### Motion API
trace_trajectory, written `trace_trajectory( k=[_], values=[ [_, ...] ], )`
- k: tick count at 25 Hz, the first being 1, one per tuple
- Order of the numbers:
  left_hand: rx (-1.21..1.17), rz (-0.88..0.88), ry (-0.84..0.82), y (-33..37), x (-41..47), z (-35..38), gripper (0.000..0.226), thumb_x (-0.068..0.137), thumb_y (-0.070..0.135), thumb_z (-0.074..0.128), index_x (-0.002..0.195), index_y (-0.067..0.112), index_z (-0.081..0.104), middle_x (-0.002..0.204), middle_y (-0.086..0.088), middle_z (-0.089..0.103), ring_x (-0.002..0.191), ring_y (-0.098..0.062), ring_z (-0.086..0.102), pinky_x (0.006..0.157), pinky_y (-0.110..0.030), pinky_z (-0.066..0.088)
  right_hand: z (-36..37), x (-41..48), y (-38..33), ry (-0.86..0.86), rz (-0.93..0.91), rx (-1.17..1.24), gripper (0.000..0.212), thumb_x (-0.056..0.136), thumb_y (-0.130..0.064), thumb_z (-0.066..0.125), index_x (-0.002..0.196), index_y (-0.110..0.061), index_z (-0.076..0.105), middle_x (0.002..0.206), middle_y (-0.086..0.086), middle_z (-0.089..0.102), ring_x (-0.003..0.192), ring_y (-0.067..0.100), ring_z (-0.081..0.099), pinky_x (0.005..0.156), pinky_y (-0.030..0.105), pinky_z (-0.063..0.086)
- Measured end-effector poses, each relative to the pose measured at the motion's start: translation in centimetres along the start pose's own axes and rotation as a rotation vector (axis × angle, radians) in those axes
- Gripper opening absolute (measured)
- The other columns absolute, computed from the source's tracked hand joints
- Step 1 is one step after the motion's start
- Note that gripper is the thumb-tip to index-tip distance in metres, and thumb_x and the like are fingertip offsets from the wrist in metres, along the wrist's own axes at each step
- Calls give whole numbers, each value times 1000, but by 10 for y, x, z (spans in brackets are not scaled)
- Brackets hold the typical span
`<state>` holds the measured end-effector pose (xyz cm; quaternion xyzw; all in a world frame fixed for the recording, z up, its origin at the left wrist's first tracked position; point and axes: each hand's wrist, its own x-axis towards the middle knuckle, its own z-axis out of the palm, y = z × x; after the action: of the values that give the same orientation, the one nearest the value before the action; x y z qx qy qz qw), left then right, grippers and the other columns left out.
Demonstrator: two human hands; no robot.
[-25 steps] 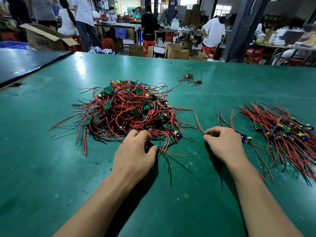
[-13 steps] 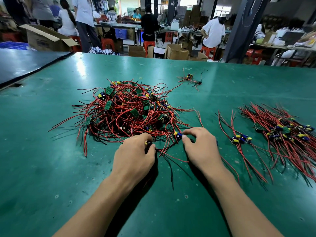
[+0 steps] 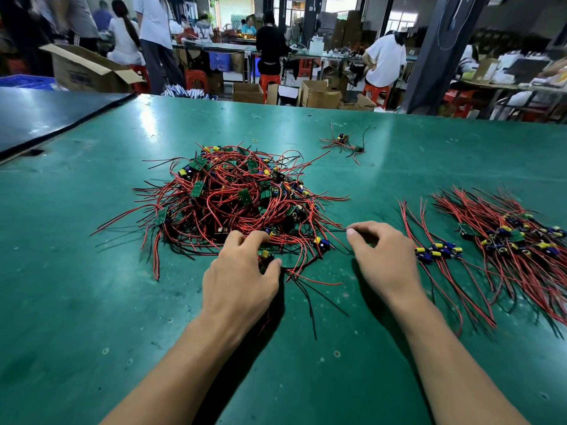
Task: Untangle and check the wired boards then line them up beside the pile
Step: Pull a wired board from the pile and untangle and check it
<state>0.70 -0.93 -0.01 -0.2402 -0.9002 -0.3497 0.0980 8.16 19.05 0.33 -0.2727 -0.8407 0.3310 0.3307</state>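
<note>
A tangled pile of wired boards [image 3: 236, 197], with red and black leads, lies mid-table. My left hand [image 3: 242, 271] rests at the pile's near edge, and its fingers and thumb grip a small board with a yellow capacitor [image 3: 264, 255]. My right hand [image 3: 383, 256] is curled just right of the pile. Its thumb and fingertips seem to pinch the end of a red wire [image 3: 337, 230] leading to a board with a blue capacitor [image 3: 322, 243]. To the right lies the row of laid-out boards [image 3: 518, 240], and the nearest boards of the row [image 3: 438, 251] sit beside my right hand.
A small separate bunch of wired boards [image 3: 343, 142] lies farther back. The green table [image 3: 92, 302] has a dark table [image 3: 46, 118] next to it on the left. Beyond the far edge are cardboard boxes [image 3: 319, 96], stools and several people working.
My right hand left the laid-out row, moved left to the pile's near edge, then drew slightly right with a wire. My left hand stayed at the pile, holding its board.
</note>
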Motion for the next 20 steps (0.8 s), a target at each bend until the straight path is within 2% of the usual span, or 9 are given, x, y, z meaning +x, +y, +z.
trace_trajectory(
  k=[1,3,7,9,12,14,17,20],
  values=[
    [21,-11,3,0,0,-1,45,85,44,64,128,33,53,104,5,50,90,-23,61,76,-42,55,5,-5,-7,-22,-36,32,11,91,-17,70,96,-15,78,94,-1,74,79,4,62,73,-2,35],
    [49,-11,12,1,1,-2,51,86,43,64,133,34,49,108,4,50,90,-25,61,77,-42,55,14,-14,-19,-74,-102,82,9,91,-16,71,96,-17,78,91,-5,72,77,-2,61,73,-1,37],
    [29,37,-26,1,1,-3,51,85,39,66,133,35,51,111,7,64,95,-24,63,81,-41,53,22,-25,-29,-194,-190,96,11,88,-17,74,98,-18,78,94,-6,72,85,3,63,83,9,43],
    [-53,37,-23,3,0,-3,48,83,34,70,129,34,56,104,10,69,87,-23,65,80,-39,53,22,-25,-28,-305,-187,63,13,88,-18,75,100,-18,78,97,-4,74,91,9,65,87,17,46],
    [-176,76,33,6,-1,1,41,81,25,73,120,29,63,95,10,72,70,-22,63,75,-38,54,21,-26,-27,-413,-195,27,17,89,-17,73,106,-19,77,99,-3,74,90,7,63,83,16,45],
    [-242,113,104,6,-1,3,36,80,20,74,114,26,66,91,10,72,65,-10,59,73,-32,53,21,-25,-28,-418,-181,69,19,91,-12,69,106,-21,77,91,-11,71,78,-5,58,74,8,40],
    [-326,118,193,5,1,3,29,79,17,77,106,22,69,89,10,72,65,11,54,70,-13,45,17,-23,-28,-441,-123,148,21,92,-13,69,107,-25,77,87,-16,70,69,-7,55,67,9,39],
    [-413,62,250,5,3,1,25,79,15,78,102,20,71,88,13,70,69,9,59,72,-16,50,17,-24,-28,-453,-130,125,13,91,-19,72,101,-24,78,93,-10,73,73,-7,58,70,7,40]
  ],
)
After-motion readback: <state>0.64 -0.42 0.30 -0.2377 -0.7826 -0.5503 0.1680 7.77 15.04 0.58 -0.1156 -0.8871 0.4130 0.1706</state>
